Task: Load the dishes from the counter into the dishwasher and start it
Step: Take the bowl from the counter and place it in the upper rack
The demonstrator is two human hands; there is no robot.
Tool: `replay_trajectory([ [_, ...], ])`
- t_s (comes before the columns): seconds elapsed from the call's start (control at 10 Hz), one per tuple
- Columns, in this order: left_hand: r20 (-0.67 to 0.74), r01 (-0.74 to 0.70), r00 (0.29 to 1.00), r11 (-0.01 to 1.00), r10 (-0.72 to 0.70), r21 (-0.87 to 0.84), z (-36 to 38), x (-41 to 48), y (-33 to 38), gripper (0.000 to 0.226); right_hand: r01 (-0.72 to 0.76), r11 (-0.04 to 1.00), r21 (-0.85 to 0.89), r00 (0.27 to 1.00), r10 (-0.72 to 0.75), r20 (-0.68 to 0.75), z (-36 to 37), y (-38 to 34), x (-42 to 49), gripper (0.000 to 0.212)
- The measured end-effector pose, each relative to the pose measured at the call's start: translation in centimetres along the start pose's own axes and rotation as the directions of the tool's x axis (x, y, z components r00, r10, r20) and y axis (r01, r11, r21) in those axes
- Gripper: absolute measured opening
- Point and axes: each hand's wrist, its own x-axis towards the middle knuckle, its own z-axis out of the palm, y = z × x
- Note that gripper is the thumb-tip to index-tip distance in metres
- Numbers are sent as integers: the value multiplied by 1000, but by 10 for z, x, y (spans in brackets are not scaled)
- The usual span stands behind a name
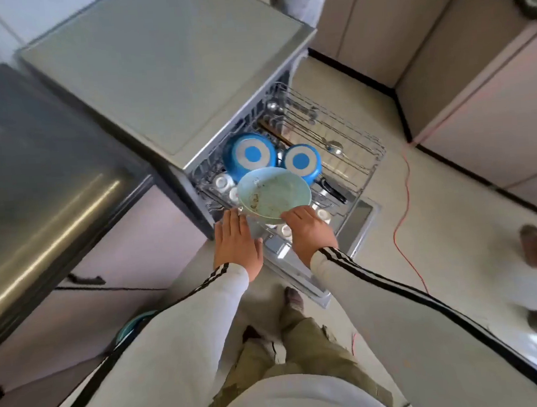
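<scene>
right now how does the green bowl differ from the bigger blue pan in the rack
The green bowl is pale, smeared with food and faces up; the bigger blue pan is bright blue and shows its underside. The bowl is held over the rack; the pan sits in it. Both are round.

right hand [309, 232] grips soiled green plate [273, 193] | left hand [236, 242] flat at rim | above dishwasher rack [362, 152]

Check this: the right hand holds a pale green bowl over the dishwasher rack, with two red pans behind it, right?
The pans are blue, not red; the head view shows it. The right hand does hold the pale green bowl over the dishwasher rack.
</scene>
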Motion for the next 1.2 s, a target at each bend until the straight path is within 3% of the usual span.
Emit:
replay_trajectory([
  [0.2,88,-112,990,991,105,72,11,52,58,72,-316,949,9,948,316,33,-4,75,7,47],
  [0.4,164,-157,976,983,139,98,21,123,112,71,-550,785,286,826,561,50,7,152,61,29],
  [0.5,208,-180,966,975,151,129,34,156,130,70,-669,583,461,690,717,95,21,191,94,23],
  [0.6,247,-175,960,973,134,152,48,186,140,70,-715,199,670,453,862,228,39,223,127,17],
  [0.7,271,-169,955,972,121,163,63,208,147,71,-637,-53,769,244,932,266,56,252,148,19],
  [0.8,290,-171,950,969,114,180,75,222,150,70,-604,-142,784,231,911,343,60,275,153,19],
  [0.9,305,-169,947,967,105,192,85,229,151,69,-835,25,550,284,876,390,73,291,143,25],
  [1.0,330,-185,937,962,111,201,92,233,152,69,-722,-304,621,49,873,484,82,295,159,17],
  [1.1,331,-187,937,962,114,199,94,234,153,69,-98,-700,707,-76,714,696,104,300,163,18],
  [1.2,325,-175,940,967,109,184,97,235,150,70,-520,-539,663,-7,778,628,107,293,162,19],
])
